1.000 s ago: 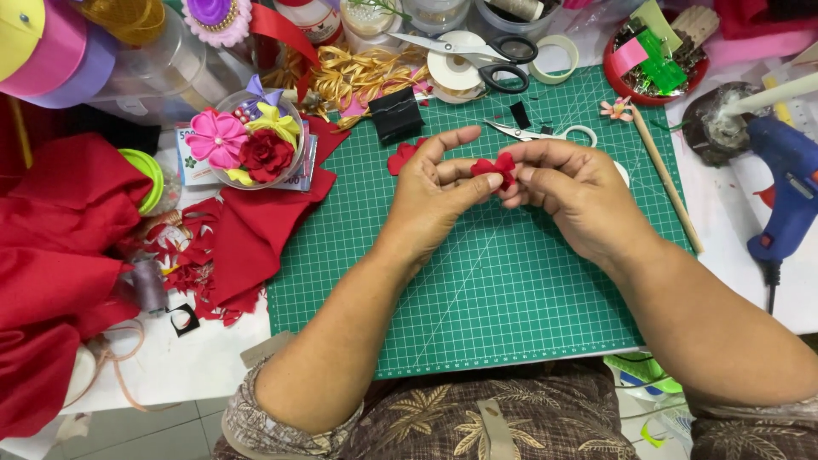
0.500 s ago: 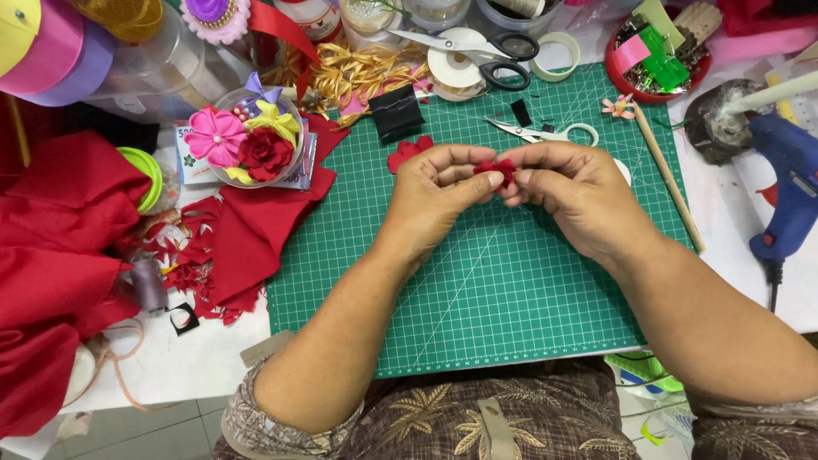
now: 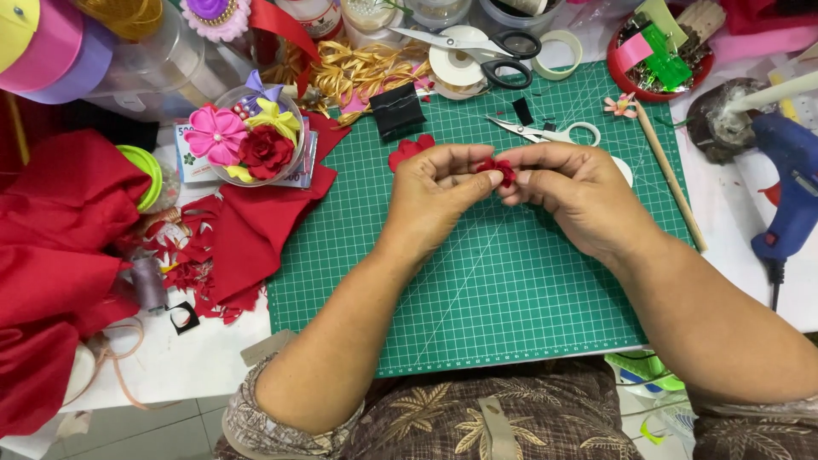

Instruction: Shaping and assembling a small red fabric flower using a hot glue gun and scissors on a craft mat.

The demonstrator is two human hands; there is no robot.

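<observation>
My left hand [image 3: 434, 192] and right hand [image 3: 579, 196] meet above the green cutting mat [image 3: 477, 290], fingertips pinching one small red fabric flower [image 3: 498, 169] between them. The flower sits at both fingertips, equally near each hand, toward the mat's far edge. Beyond lie small scissors [image 3: 541, 132].

Both forearms come up from the bottom edge & converge at centre, bare from the elbows, patterned short sleeves just showing. Left hand [image 3: 434, 192]: back facing up, wrist straight, fingers curled inward, thumb & forefinger tips pinched together at its right side. Right hand [image 3: 575, 192]: mirrors it, knuckles up, fingers bent, thumb & forefinger tips pinched toward the left hand. Fingertips of both hands meet, nearly touching. Both held just above the bench, elbows wide apart.
</observation>
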